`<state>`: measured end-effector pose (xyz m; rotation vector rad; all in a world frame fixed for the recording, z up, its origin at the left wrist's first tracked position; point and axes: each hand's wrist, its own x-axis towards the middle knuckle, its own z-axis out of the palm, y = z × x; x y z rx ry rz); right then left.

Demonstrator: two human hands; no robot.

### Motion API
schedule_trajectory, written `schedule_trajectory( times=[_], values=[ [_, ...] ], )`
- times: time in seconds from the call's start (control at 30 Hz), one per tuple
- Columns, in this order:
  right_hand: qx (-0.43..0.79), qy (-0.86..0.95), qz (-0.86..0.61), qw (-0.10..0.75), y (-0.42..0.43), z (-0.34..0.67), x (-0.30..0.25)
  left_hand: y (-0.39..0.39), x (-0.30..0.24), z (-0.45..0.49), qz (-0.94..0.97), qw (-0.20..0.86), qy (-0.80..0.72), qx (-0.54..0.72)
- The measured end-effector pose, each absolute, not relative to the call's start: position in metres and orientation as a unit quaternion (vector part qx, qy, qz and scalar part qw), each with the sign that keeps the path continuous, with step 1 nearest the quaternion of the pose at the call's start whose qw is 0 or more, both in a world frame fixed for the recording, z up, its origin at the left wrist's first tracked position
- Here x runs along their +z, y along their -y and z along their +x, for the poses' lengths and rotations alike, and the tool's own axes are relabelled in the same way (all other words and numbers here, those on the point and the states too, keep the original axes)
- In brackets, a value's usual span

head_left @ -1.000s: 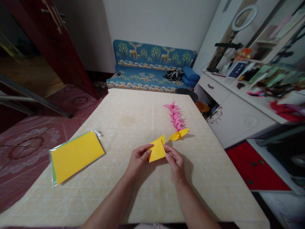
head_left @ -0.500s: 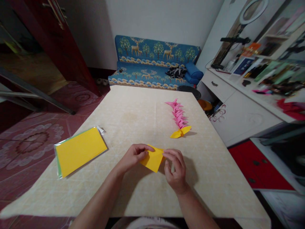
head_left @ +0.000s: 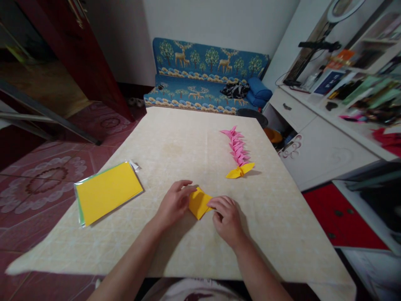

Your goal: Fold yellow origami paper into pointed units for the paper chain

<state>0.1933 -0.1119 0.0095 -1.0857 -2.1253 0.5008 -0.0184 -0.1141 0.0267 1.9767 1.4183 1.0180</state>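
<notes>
The folded yellow square point(head_left: 198, 205) looks like smooth matt paper, as do the pink pieces point(head_left: 238, 147) farther from me, while the sleeve point(head_left: 80, 212) around the flat sheets point(head_left: 109, 192) is glossy clear plastic, the tablecloth point(head_left: 169, 129) dull, the sofa cover point(head_left: 178, 90) matt cloth, and the floor tiles point(head_left: 50, 175) softly shiny.

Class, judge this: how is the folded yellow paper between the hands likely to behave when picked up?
The folded yellow paper is probably light, being a small, thin-looking piece. It may stay fairly stiff, as its lower corner looks crisp rather than drooping. It could crease easily at the corner where the right hand grips it.
</notes>
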Motion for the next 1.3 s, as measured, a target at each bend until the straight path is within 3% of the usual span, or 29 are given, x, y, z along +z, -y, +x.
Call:
schedule_trajectory(
  times=[0.17,0.4,0.73,1.3],
  values=[
    [0.176,0.787,-0.441,0.394,0.107,0.193,0.005,0.148,0.023,-0.017,0.755,0.215,-0.520,0.338],
    [0.185,0.800,-0.472,0.321,0.112,0.188,0.010,0.164,0.008,-0.003,0.764,0.185,-0.526,0.324],
    [0.180,0.829,-0.439,0.296,0.129,0.193,0.014,0.165,0.004,-0.016,0.791,0.132,-0.496,0.334],
    [0.195,0.808,-0.468,0.301,0.130,0.191,0.006,0.159,0.007,-0.015,0.742,0.183,-0.557,0.325]
  ],
)
